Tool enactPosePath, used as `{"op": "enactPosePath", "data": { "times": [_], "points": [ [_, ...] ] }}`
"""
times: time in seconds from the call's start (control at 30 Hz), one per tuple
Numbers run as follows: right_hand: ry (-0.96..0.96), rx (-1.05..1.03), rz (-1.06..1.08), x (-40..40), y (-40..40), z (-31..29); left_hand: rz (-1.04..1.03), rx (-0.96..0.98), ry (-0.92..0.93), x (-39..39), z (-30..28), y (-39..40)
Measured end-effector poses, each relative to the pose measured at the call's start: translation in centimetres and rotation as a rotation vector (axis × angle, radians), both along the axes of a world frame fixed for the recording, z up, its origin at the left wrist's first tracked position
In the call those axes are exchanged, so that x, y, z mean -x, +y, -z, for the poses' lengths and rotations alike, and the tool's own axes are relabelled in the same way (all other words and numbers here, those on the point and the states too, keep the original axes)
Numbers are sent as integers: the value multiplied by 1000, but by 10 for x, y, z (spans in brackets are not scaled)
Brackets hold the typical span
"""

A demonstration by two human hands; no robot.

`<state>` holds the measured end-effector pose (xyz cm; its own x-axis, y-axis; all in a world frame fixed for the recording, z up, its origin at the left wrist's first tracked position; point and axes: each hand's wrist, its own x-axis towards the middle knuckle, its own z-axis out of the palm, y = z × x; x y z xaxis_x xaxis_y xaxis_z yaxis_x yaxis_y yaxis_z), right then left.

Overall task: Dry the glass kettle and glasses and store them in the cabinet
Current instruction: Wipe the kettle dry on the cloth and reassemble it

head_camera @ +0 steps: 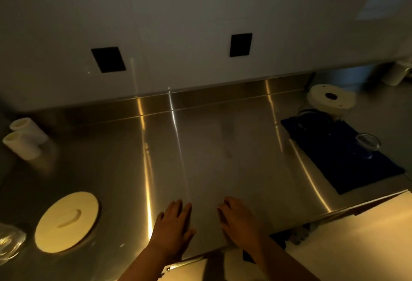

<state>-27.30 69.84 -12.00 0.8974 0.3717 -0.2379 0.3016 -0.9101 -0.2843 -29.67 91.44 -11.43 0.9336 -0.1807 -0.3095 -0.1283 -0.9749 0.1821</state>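
Observation:
A dark blue cloth (347, 165) lies on the right side of the steel counter (223, 147). On it stands a clear glass (367, 145), and at its far end a glass kettle (316, 116) is dimly visible under a round white lid (331, 99). Another clear glass (9, 243) shows at the lower left edge. My left hand (172, 225) rests flat on the counter near its front edge, fingers straight. My right hand (236, 218) lies beside it with fingers slightly bent, holding nothing.
A round cream lid (66, 221) lies at the front left. Two white cylinders (23, 140) stand at the far left. A pale container (399, 73) sits at the back right. Two black outlets (108, 59) are set in the grey wall. A pale cabinet door (356, 243) sits below the counter at right.

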Motion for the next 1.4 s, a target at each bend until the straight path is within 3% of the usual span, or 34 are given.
{"op": "enactPosePath", "data": {
  "times": [0.4,0.7,1.07,1.4],
  "points": [
    [-37,-76,152,-31,-84,4,202,-123,31,-76,9,-88],
    [-64,-25,78,-72,-195,7,123,-114,48,-121,12,-186],
    [1,90,-5,-125,-379,-10,21,-36,120,-140,10,-376],
    [-31,-33,-69,-133,-422,5,59,45,108,-155,6,-453]
  ]
}}
